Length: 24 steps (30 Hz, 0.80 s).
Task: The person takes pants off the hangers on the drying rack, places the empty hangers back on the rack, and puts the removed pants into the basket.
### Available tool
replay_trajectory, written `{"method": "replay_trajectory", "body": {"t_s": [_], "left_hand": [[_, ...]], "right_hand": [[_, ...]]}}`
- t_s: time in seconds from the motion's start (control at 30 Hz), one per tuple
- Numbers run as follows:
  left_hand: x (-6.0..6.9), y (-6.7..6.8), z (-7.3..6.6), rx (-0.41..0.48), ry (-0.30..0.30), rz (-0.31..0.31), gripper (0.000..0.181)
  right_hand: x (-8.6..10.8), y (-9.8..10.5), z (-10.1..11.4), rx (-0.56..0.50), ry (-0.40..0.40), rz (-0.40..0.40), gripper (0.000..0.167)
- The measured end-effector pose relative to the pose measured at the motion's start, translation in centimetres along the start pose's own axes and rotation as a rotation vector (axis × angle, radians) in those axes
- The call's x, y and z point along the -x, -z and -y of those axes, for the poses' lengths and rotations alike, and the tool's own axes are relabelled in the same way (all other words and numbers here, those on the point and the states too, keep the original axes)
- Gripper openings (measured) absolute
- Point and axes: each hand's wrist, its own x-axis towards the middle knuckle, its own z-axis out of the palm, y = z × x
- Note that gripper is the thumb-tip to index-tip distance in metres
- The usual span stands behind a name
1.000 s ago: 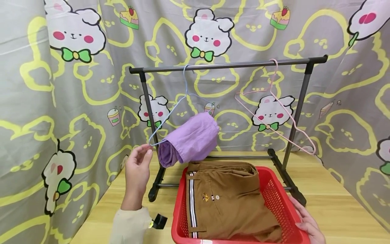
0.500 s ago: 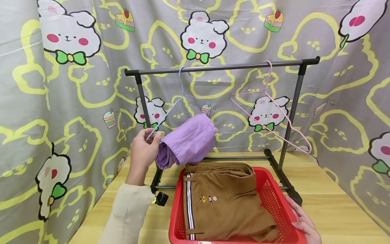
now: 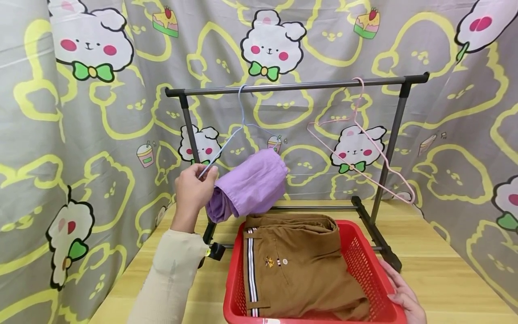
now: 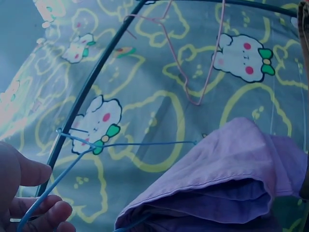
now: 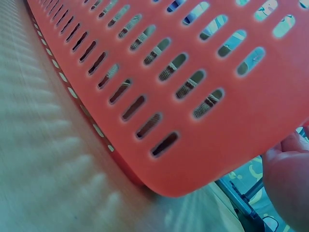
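Observation:
A light-blue hanger (image 3: 230, 141) hangs by its hook from the rack's top bar. A folded purple garment (image 3: 251, 183) is draped over its lower bar; its kind cannot be told. My left hand (image 3: 195, 191) holds the hanger's left arm near the corner, thumb in front and fingers behind. In the left wrist view the blue wire runs between thumb and curled fingers (image 4: 46, 215). My right hand (image 3: 406, 294) grips the right rim of a red perforated basket (image 3: 374, 265), its fingers partly hidden. Folded brown trousers (image 3: 299, 265) with a striped waistband lie inside the basket.
The dark metal rack (image 3: 299, 85) stands on a wooden table (image 3: 441, 274), its feet on either side behind the basket. A pink hanger (image 3: 390, 168) hangs on the right of the bar with nothing on it. Patterned grey curtains (image 3: 109, 103) enclose the back and sides.
My left hand has moved up and slightly right along the blue hanger, from its corner to its slanting arm. The right hand stays at the basket rim; the purple garment still hangs.

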Motion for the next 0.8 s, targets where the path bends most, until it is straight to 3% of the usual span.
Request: {"method": "replay_trajectory", "body": {"t_s": [0.23, 0.5, 0.6, 0.8], "left_hand": [[-1.2, 0.1, -0.3, -0.119, -0.016, 0.052, 0.032], [-1.9, -0.1, -0.4, -0.096, 0.028, 0.072, 0.041], [-2.0, -0.3, -0.4, -0.063, 0.055, 0.05, 0.044], [-1.8, -0.7, -0.6, 0.008, 0.063, -0.077, 0.045]], "right_hand": [[0.1, -0.2, 0.2, 0.01, -0.004, -0.014, 0.067], [0.1, -0.3, 0.1, 0.028, 0.006, -0.023, 0.066], [0.1, -0.3, 0.0, 0.027, 0.011, -0.029, 0.065], [0.0, -0.2, -0.1, 0.029, 0.007, -0.022, 0.066]]}}
